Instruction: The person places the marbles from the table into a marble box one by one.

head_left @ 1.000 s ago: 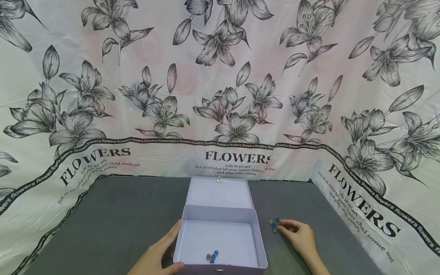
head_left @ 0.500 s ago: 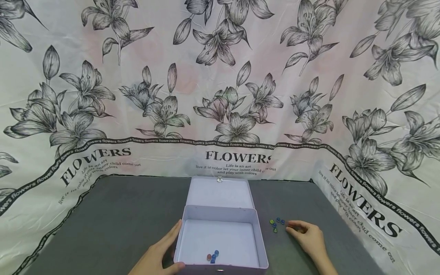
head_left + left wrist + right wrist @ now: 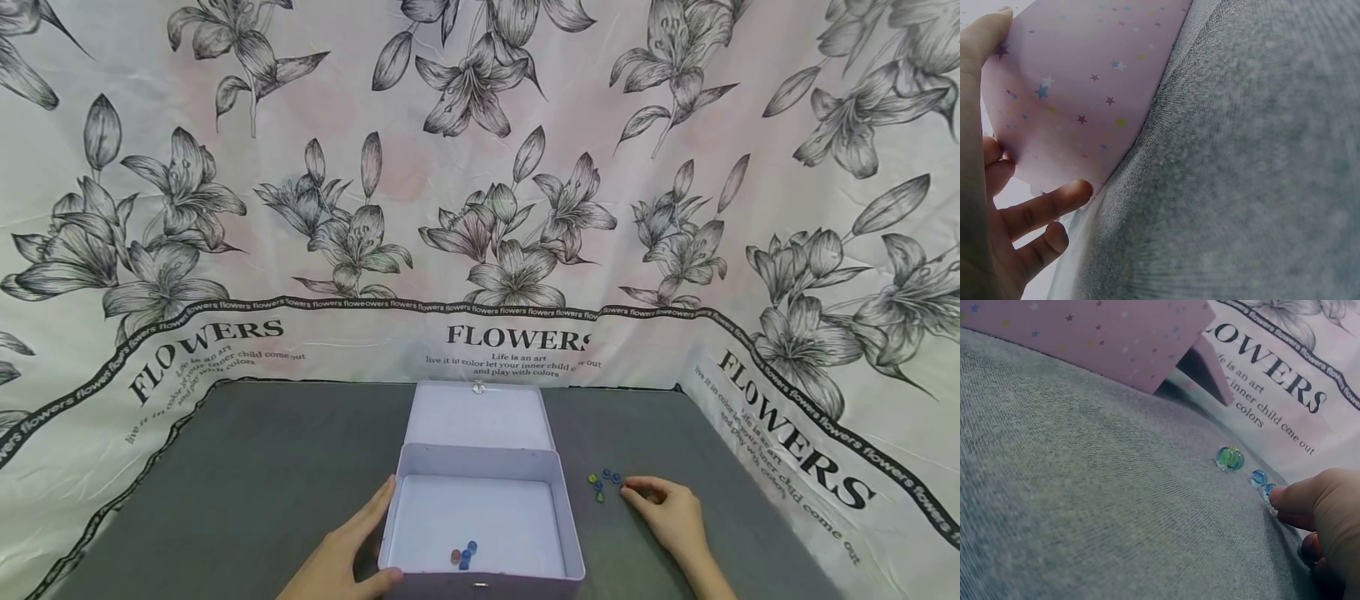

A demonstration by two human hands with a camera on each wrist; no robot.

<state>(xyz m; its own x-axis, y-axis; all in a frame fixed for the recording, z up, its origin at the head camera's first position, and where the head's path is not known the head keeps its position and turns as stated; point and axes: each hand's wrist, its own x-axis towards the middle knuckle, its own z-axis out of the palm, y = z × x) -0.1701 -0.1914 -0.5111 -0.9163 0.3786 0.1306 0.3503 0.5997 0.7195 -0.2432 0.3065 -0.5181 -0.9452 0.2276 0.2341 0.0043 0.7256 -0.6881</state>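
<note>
My left hand (image 3: 348, 542) grips the lilac box (image 3: 393, 517) at its front left corner, with the thumb at the front and fingers along the left side. In the left wrist view its star-printed wall (image 3: 1079, 87) shows between thumb and fingers. The box stands open, its lid (image 3: 476, 417) laid back. Inside, near the front, lie a reddish marble (image 3: 455, 556) and blue marbles (image 3: 472, 547). My right hand (image 3: 671, 512) is low over the table to the right, index fingertip right at a blue glass marble (image 3: 1269, 490). Beside it are another blue marble (image 3: 1258, 478) and green ones (image 3: 1230, 458).
A dark grey cloth (image 3: 285, 467) covers the table. White fabric (image 3: 517, 350) printed with lilies and lettering hangs behind it and along both sides. The marble group (image 3: 599, 484) lies just right of the box.
My right hand has shifted slightly right, away from the group, and a blue marble by its fingertips now shows. The left hand stays on the box. The head view has tilted slightly.
</note>
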